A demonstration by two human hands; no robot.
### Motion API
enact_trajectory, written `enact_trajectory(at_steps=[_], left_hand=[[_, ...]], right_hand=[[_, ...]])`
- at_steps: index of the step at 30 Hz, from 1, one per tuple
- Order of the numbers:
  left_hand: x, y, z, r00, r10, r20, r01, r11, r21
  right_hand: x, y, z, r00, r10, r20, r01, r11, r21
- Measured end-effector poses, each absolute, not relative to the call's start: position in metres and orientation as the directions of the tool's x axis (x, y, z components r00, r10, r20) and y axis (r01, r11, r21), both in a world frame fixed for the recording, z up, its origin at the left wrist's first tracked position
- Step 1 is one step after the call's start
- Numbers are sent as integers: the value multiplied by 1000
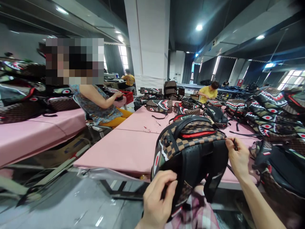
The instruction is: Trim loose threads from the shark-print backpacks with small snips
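Note:
A backpack (197, 140) with a brown checked pattern, shark-mouth print and red trim stands upright before me at the table's front edge. Its black shoulder straps face me. My left hand (159, 197) is at its lower left side, with fingers curled and pressed against the black back panel; the fingertips are partly hidden. At the bag's upper right corner, my right hand (238, 156) has thumb and forefinger pinched together, touching or very near the edge. Something small and dark shows between those fingers, too small to name.
Several similar backpacks (267, 114) are piled on the right, with more bags (159, 106) toward the back of the pink table (114, 143). Another bag pile (21, 95) lies on the left table. A seated person (95, 101) works at left; a person in yellow (208, 92) sits farther back.

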State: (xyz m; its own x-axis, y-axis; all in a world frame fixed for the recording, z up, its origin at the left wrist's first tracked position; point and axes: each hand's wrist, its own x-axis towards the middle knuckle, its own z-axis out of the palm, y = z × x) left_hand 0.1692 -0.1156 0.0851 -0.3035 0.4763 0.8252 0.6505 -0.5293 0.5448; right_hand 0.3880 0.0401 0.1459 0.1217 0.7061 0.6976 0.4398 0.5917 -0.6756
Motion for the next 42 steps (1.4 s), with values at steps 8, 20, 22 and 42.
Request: enact_trajectory(at_steps=[8, 20, 22, 42], left_hand=[[191, -104, 108, -317, 894, 318, 173, -275, 946], [193, -116, 189, -228, 954, 196, -236, -249, 939], [181, -76, 195, -229, 954, 191, -266, -250, 931], [150, 13, -74, 113, 880, -461, -677, 408, 613]], right_hand=[[379, 38, 141, 176, 687, 706, 385, 612, -691], [393, -14, 163, -10, 825, 564, -117, 559, -821], [374, 17, 174, 0, 836, 549, -92, 547, -832], [348, 79, -60, -265, 944, -195, 111, -171, -979]])
